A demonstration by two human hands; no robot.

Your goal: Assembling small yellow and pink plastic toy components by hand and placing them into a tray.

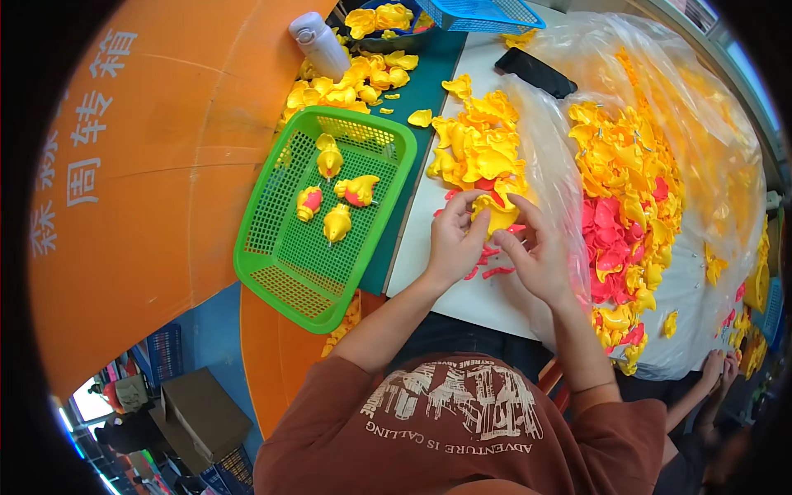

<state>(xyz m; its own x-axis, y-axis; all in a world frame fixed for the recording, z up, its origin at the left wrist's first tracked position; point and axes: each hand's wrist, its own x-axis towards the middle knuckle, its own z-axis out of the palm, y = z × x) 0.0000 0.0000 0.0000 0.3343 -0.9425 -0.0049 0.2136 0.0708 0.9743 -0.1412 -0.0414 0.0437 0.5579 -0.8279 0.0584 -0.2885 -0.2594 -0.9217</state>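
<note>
My left hand and my right hand come together over the white table, fingers closed round a yellow curved plastic shell piece. A bit of red shows at its far edge; whether it is joined to the shell I cannot tell. Just beyond the hands lies a heap of yellow plastic shell pieces. Small red plastic pieces are scattered under and beside my fingers. To the left, a green mesh basket holds several put-together yellow and red figures.
A clear plastic bag lies right of my hands, beside a large pile of yellow pieces and red pieces. A black phone, pale bottle and blue basket stand farther off. Another person's hands are at right.
</note>
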